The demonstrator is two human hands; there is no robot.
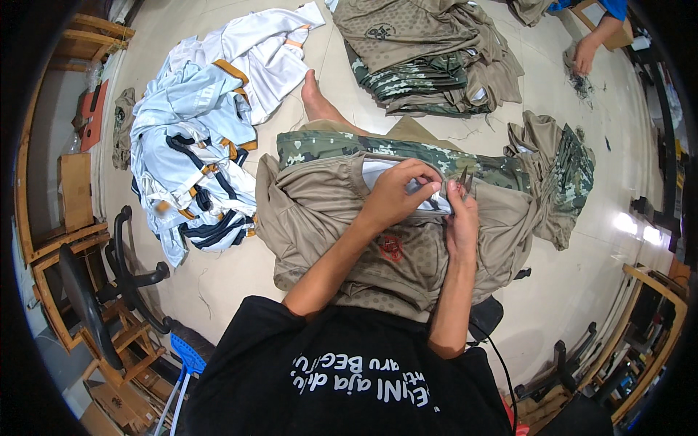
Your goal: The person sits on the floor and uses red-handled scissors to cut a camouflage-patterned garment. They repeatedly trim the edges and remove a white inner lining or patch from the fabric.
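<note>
khaki patterned-fabric garment (313,207): before torso, long axis left-right, under both hands | right hand (462,218): holds pointed metal snips (464,179), tips away, right of opening | left hand (398,192): narrow, pinching garment's white-lined opening | green camouflage fabric (331,149): beyond

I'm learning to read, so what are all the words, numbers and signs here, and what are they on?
I won't copy words out, but print shows here:
Black T-shirt: big white lettering, upside down in the picture.
Brown garment in the middle: red emblem, too small to read.
Brown stack at the top: dark emblem, also too small.
</note>
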